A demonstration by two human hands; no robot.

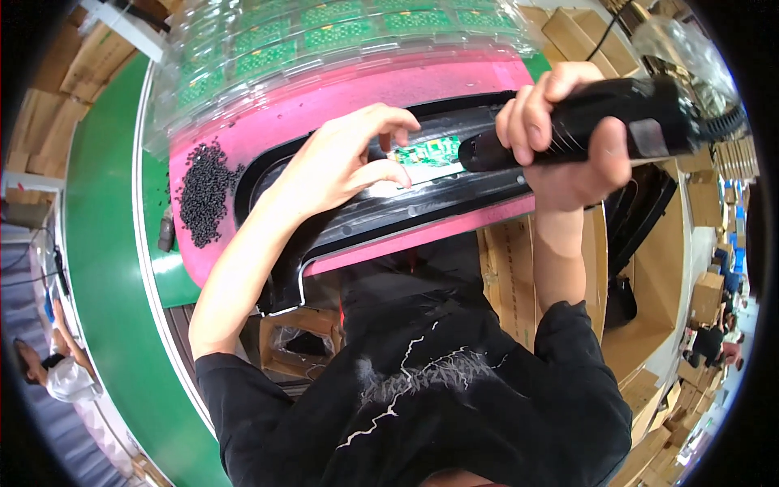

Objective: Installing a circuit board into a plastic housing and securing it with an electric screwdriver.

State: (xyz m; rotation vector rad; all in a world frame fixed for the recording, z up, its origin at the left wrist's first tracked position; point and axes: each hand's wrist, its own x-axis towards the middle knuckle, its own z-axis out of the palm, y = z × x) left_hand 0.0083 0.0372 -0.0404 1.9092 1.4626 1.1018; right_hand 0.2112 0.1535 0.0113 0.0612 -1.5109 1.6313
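My right hand (568, 183) is wrapped around a black electric screwdriver (600, 114), held nearly level with a coiled cord at its far right end. The tool's nose sits over the right end of a green circuit board (434, 152); its bit is hidden. That board lies inside a long black plastic housing (341, 227) with a raised rim. My left hand (337, 158) reaches across the housing, thumb and fingers curved but apart, at the board's left end. Whether its fingertips touch the board I cannot tell.
Small black screws (203, 195) form a pile on the pink mat (268, 122), left of the housing. Clear trays of green boards (341, 32) are stacked at the back. Cardboard boxes (657, 300) stand at right, and a person (65, 373) is at far left.
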